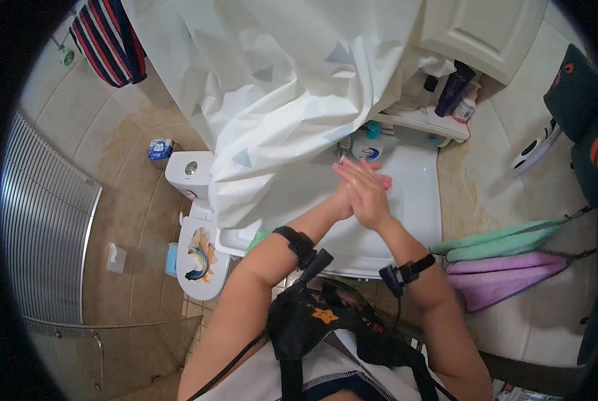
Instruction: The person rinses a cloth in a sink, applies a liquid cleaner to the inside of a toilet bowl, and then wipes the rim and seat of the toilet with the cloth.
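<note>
Above the white washbasin [419, 210], my right hand [368, 195] lies flat across my left hand [345, 200], palm against palm. The skin looks wet or soapy. Pink fingertips of the left hand stick out, spread, past the right one, while most of its palm is hidden. Neither hand holds an object. Just beyond the fingers are a metal faucet [344, 150], partly covered, and a clear pump bottle [367, 146] with a turquoise top. Both forearms wear black straps with small devices, the left one [299, 243] and the right one [406, 273].
A white plastic curtain [279, 100] hangs over the basin's left part. On a shelf [424, 123] stand a dark tube [454, 90] and bottles. A toilet [203, 260] with a fish-printed lid is left; green [504, 235] and purple towels [504, 275] hang right.
</note>
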### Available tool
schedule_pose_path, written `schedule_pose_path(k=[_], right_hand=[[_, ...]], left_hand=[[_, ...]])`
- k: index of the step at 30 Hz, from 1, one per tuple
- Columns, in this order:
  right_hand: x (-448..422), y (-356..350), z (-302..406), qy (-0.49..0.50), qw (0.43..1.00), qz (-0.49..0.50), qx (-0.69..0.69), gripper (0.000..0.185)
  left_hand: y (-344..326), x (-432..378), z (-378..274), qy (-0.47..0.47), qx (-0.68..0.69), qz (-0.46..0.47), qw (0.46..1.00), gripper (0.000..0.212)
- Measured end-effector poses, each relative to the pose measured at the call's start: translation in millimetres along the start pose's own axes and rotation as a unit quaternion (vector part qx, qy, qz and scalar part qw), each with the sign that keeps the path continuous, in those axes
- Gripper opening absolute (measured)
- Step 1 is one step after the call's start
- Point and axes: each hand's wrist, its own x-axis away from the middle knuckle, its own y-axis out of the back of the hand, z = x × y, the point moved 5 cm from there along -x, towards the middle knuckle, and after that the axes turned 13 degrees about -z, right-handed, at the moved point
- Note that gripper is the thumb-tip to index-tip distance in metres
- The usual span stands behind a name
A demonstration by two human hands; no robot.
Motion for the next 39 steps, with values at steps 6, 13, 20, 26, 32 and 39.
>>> schedule_pose_path(k=[6,13,20,26,32,39], right_hand=[[1,-8,-29,-0.088,0.986,0.141,-0.007,0.028],[19,-19,-51,-0.386,0.902,0.097,-0.167,0.038],[35,-24,-50,-0.615,0.566,0.109,-0.538,0.033],[7,-18,-41,-0.555,0.453,-0.218,-0.663,0.031],[-16,-9,-41,-0.409,0.455,-0.218,-0.760,0.030],[-2,-13,-24,-0.414,0.787,-0.127,-0.440,0.036]], left_hand=[[2,9,-6,-0.312,-0.793,0.177,0.492,0.023],[2,6,-13,-0.316,-0.776,0.237,0.492,0.022],[-46,35,-22,-0.382,-0.782,0.273,0.409,0.037],[-70,31,-44,-0.516,-0.556,0.099,0.644,0.029],[-65,13,-26,-0.215,-0.053,-0.050,0.974,0.021],[-45,4,-23,-0.041,-0.040,-0.103,0.993,0.022]])
